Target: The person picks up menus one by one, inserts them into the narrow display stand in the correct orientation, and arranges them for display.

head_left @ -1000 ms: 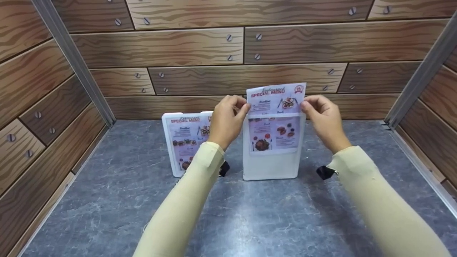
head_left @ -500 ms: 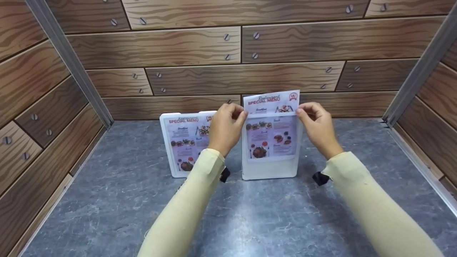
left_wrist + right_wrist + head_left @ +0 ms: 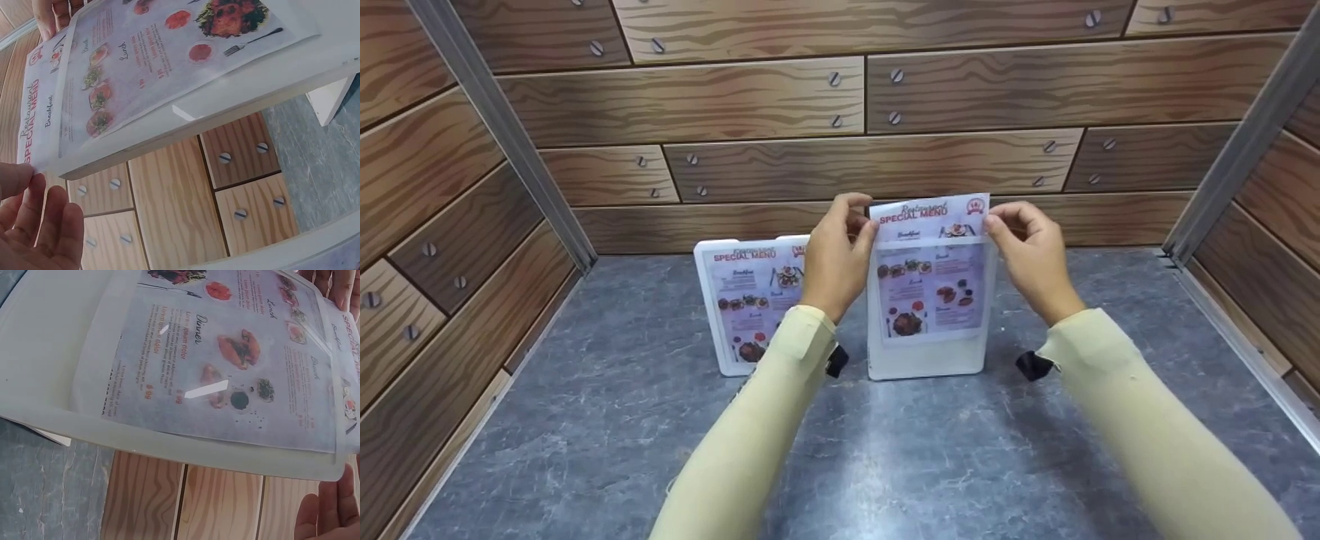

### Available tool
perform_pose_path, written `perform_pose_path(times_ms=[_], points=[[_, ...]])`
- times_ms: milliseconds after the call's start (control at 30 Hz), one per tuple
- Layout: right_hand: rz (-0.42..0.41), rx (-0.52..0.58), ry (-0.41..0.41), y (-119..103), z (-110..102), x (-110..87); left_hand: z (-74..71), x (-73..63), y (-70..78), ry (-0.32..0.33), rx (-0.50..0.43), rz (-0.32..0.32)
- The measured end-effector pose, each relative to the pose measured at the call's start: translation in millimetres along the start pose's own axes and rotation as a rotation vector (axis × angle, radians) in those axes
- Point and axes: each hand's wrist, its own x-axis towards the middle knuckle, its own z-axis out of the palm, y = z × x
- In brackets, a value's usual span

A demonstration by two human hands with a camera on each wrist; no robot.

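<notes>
In the head view, a printed menu sheet point(image 3: 915, 219) stands partly inside an upright white menu holder point(image 3: 926, 361) with a clear front. The sheet's top strip sticks out above the clear panel, and a blank white band shows under its lower edge. My left hand point(image 3: 838, 259) pinches the sheet's left edge near the top, thumb against forefinger point(image 3: 35, 183) in the left wrist view. At the opposite edge my right hand point(image 3: 1035, 255) pinches the paper between thumb and fingers. Its curled fingers point(image 3: 332, 509) show beside the holder's corner in the right wrist view.
A second white holder point(image 3: 709, 300) with a similar menu stands to the left, partly behind my left hand and forearm. Both stand on a grey marbled table point(image 3: 885, 465). Wood-patterned walls point(image 3: 765, 97) with metal corner posts point(image 3: 487, 127) enclose the back and sides.
The menu sheet has slid down into the holder, so less of it sticks out on top. Both hands went down with it, then rose slightly along its edges.
</notes>
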Motion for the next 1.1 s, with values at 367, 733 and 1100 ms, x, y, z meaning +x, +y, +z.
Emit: perform_pose_path(times_ms=[367, 733, 1100], points=[[0.023, -0.039, 0.034, 13.4, 4.2, -7.5, 4.4, -5.4, -5.6, -0.023, 0.028, -0.001], [-0.002, 0.030, 0.033, -0.5, 1.2, -0.9, 3.3, 1.1, 0.8, -0.014, 0.004, 0.026], [0.034, -0.104, -0.051, 6.3, -1.9, -1.2, 3.9, 0.7, -6.2, -0.061, 0.181, 0.086]])
